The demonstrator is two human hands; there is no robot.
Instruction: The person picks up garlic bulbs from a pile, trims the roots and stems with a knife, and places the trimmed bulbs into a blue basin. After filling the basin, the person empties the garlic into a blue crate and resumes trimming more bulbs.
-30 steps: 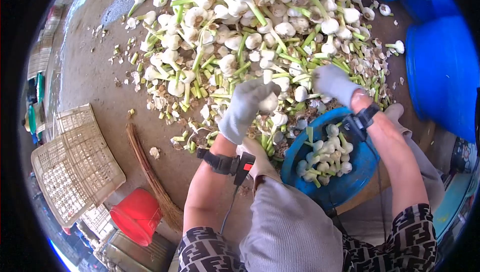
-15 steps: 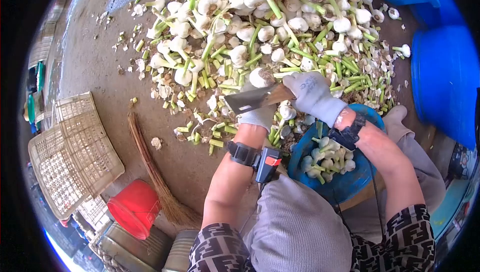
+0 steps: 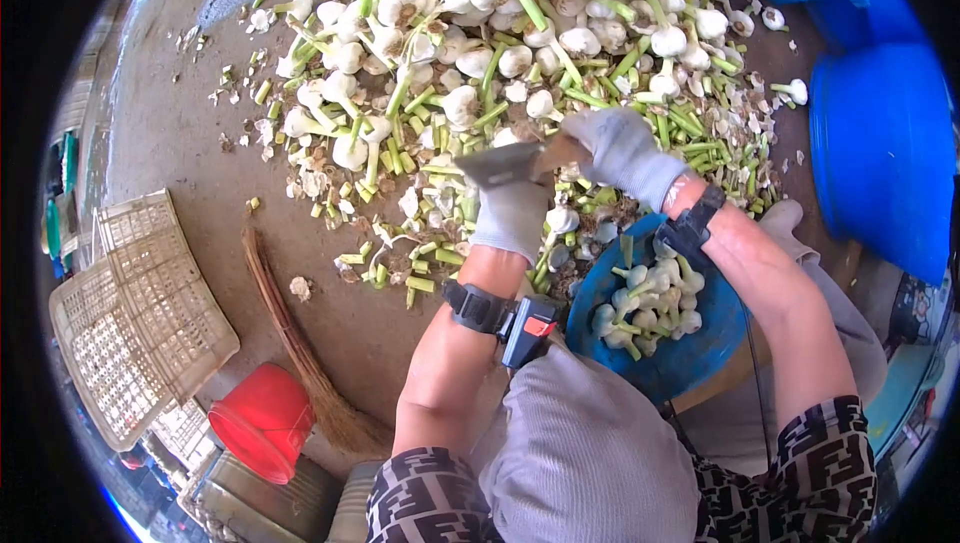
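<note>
My right hand (image 3: 622, 153), in a grey-white glove, is closed around the wooden handle of a knife (image 3: 497, 165) with a broad dark blade. The blade lies level across the top of my gloved left hand (image 3: 510, 218) and hides most of its fingers. Just past the blade, a garlic bulb (image 3: 517, 132) shows in part, blurred, at the fingers of my left hand. Ahead of both hands spreads a large heap of garlic (image 3: 460, 103) with green stems. By my right forearm sits a blue basin (image 3: 700, 368) with several trimmed garlic bulbs (image 3: 650, 303) in it.
Cut stem pieces (image 3: 420, 284) and papery skins litter the concrete floor. To the left are a straw broom (image 3: 300, 343), a red bucket (image 3: 262, 421) and plastic crates (image 3: 150, 293). A large blue barrel (image 3: 880, 153) stands at the right.
The knife blade has turned more level and sits closer over my left hand. The garlic bulb, plainly seen before, is now mostly hidden. The whole view has shifted slightly.
</note>
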